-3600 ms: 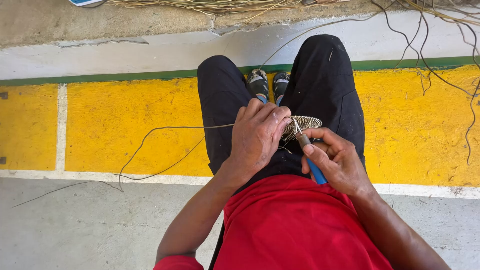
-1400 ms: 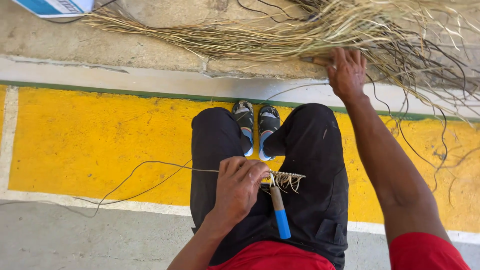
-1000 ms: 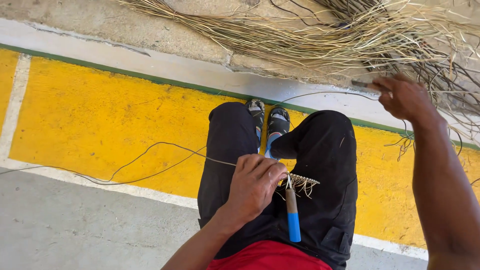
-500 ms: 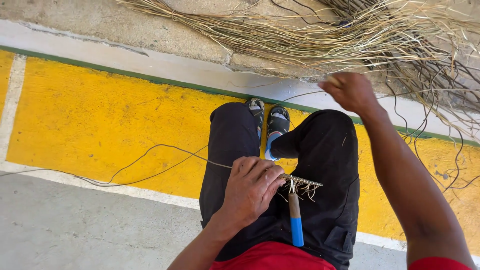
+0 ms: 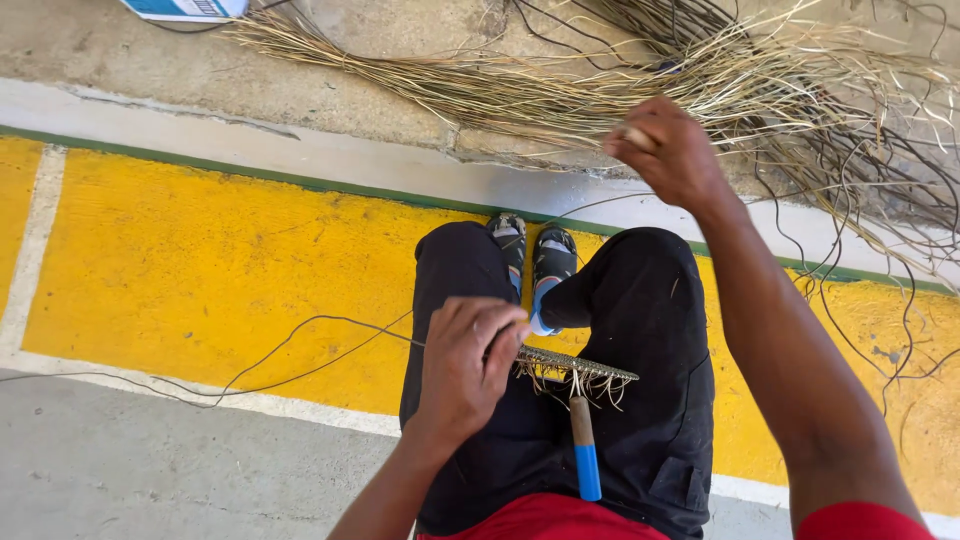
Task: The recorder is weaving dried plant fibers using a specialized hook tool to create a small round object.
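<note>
My left hand (image 5: 470,360) grips the edge of a small flat woven straw piece (image 5: 580,368) held over my lap, with frayed strand ends hanging from it. A tool with a blue and wooden handle (image 5: 584,455) hangs from the weave against my black trousers. A thin dark strand (image 5: 300,340) trails left from the piece across the yellow floor. My right hand (image 5: 668,152) is raised forward, fingers pinched on a pale straw stalk, just over the pile of dry straw (image 5: 560,85) lying on the concrete step.
Dark thin cords (image 5: 880,200) tangle at the right among the straw. A blue and white box (image 5: 185,8) lies at the top left. My feet in sandals (image 5: 535,255) rest by the green and white floor stripes. Grey concrete lies at the lower left.
My right hand let go of the blue-handled tool, reached out to the straw pile and now lifts back with a stalk. My left hand kept hold of the woven piece.
</note>
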